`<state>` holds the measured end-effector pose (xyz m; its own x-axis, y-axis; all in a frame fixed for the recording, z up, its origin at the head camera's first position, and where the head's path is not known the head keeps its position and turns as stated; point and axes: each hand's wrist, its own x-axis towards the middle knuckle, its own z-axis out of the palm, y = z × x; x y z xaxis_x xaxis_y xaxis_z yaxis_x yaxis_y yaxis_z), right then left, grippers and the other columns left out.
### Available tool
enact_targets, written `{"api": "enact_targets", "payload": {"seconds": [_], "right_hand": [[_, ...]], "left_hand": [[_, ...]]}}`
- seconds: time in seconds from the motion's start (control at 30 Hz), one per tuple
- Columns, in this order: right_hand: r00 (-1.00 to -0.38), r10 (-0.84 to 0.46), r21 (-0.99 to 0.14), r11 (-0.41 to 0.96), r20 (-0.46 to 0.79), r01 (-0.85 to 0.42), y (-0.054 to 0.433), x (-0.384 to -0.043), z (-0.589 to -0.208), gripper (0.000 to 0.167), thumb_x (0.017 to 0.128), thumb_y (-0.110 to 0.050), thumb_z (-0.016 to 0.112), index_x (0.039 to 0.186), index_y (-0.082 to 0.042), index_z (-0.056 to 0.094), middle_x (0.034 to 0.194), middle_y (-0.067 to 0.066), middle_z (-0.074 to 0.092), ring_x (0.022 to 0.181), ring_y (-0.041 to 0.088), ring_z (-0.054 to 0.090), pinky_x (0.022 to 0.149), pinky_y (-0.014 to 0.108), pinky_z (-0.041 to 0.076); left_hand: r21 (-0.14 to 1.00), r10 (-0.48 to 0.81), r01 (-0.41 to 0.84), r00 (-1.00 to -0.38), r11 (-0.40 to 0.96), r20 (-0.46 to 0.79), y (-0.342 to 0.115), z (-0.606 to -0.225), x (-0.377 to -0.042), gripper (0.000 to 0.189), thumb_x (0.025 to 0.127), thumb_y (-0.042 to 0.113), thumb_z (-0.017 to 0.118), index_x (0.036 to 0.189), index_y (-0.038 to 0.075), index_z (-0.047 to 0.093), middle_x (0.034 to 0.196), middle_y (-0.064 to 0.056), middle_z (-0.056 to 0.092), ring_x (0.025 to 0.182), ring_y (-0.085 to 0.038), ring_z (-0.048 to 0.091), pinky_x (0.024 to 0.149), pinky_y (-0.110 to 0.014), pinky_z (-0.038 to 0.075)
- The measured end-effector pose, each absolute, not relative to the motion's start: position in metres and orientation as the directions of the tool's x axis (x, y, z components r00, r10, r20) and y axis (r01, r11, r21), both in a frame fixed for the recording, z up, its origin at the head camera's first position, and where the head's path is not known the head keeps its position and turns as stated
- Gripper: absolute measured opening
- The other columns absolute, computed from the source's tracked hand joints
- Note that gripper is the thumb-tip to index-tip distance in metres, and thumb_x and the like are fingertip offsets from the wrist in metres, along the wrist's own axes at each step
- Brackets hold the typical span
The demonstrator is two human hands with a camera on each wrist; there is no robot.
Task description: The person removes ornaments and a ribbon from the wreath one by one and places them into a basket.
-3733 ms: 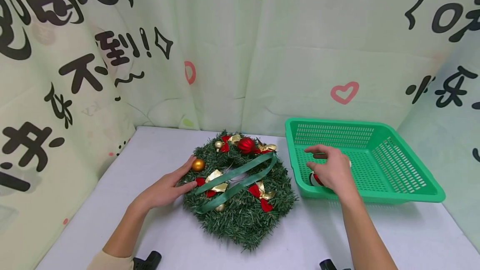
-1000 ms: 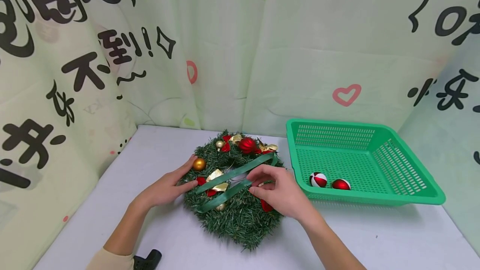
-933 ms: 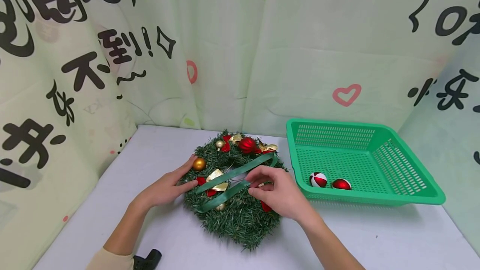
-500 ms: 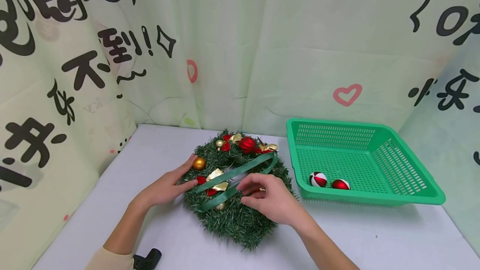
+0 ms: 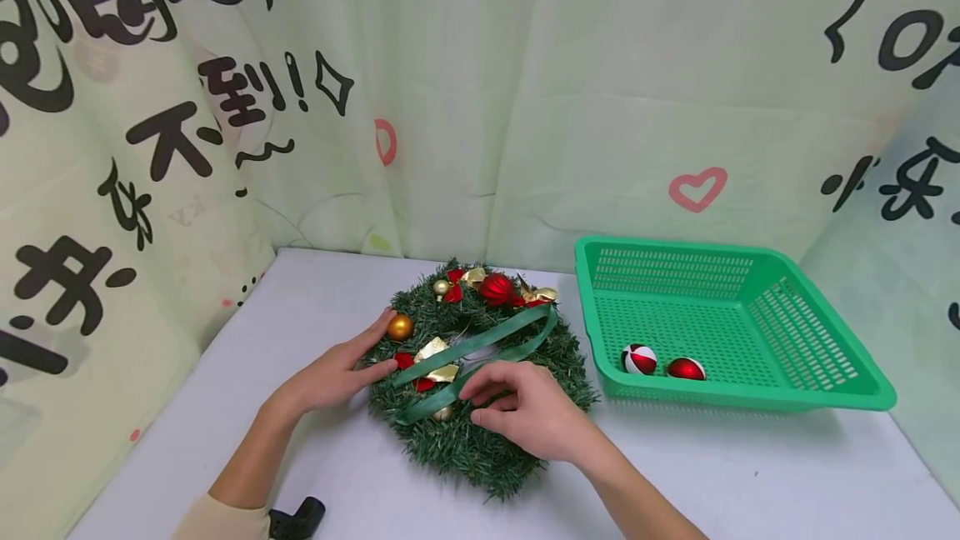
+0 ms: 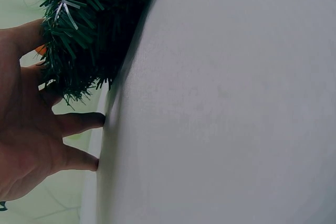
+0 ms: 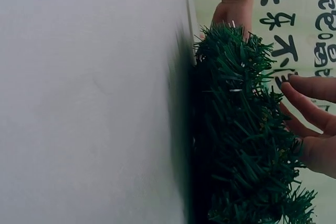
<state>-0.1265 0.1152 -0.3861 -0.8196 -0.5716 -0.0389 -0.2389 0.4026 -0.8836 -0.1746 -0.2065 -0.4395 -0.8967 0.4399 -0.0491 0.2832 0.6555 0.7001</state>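
A green Christmas wreath lies on the white table, trimmed with red and gold bows and small baubles. Across its middle runs a loop of green ribbon. My left hand rests against the wreath's left side, beside a gold bauble. In the left wrist view its fingers are spread, with two fingertips at the tabletop. Over the front right of the wreath hovers my right hand, fingers loosely bent near the ribbon's lower strand. The right wrist view shows a gap between thumb and fingers, with nothing held there.
A green plastic basket stands to the right of the wreath. Inside it lie a red-and-white bauble and a red bauble. A pale printed curtain encloses the table's back and sides.
My right hand left the basket for the wreath, then slid a little left and toward me along the ribbon. Two baubles it had partly covered now show. My left hand has stayed put.
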Motion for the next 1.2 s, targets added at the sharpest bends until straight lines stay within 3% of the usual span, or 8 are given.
{"api": "enact_targets", "payload": {"seconds": [0.63,1.2], "right_hand": [[-0.796,-0.605,-0.885,0.387,-0.031,-0.259,0.106,-0.126,-0.388,0.016,0.095,-0.007,0.075,0.11,-0.012,0.077,0.112,0.004,0.074,0.103,0.021,0.071,0.086,0.024,0.06],[-0.789,-0.611,-0.847,0.452,-0.066,-0.28,0.093,-0.128,-0.39,0.019,0.093,-0.008,0.078,0.109,-0.018,0.077,0.108,-0.004,0.073,0.101,0.015,0.07,0.083,0.021,0.058]], "left_hand": [[0.7,0.438,0.283,-0.898,0.656,-0.048,-0.208,-0.444,-0.175,0.081,0.108,0.047,0.053,0.169,0.016,0.01,0.176,-0.009,0.009,0.16,-0.038,0.017,0.126,-0.062,0.023],[0.711,0.446,0.292,-0.894,0.639,-0.033,-0.208,-0.442,-0.176,0.08,0.108,0.045,0.054,0.169,0.015,0.012,0.176,-0.008,0.008,0.16,-0.038,0.016,0.126,-0.061,0.022]]}}
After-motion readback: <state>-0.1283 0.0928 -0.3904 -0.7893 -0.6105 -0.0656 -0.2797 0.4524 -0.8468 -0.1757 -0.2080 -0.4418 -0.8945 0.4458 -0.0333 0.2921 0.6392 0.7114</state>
